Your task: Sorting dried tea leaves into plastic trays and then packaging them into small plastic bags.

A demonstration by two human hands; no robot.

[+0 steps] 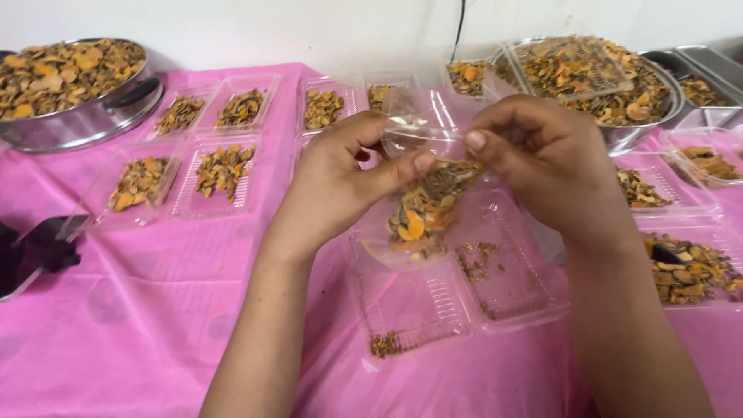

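The desk (139,325) under a glossy pink plastic sheet lies bare along its near left edge. Round steel pans (73,116) of dried orange-brown chips flank rows of filled clear trays (224,166). Over an open hinged clear plastic tray (495,298), the left hand (340,182) and right hand (542,159) pinch a thin clear plastic bag (422,209) of chips.

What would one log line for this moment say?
left hand: pinches clear bag | right hand: pinches bag's other side | bag: holds dried orange-brown slices | below: open clear clamshell tray, crumbs | surface: pink table cover
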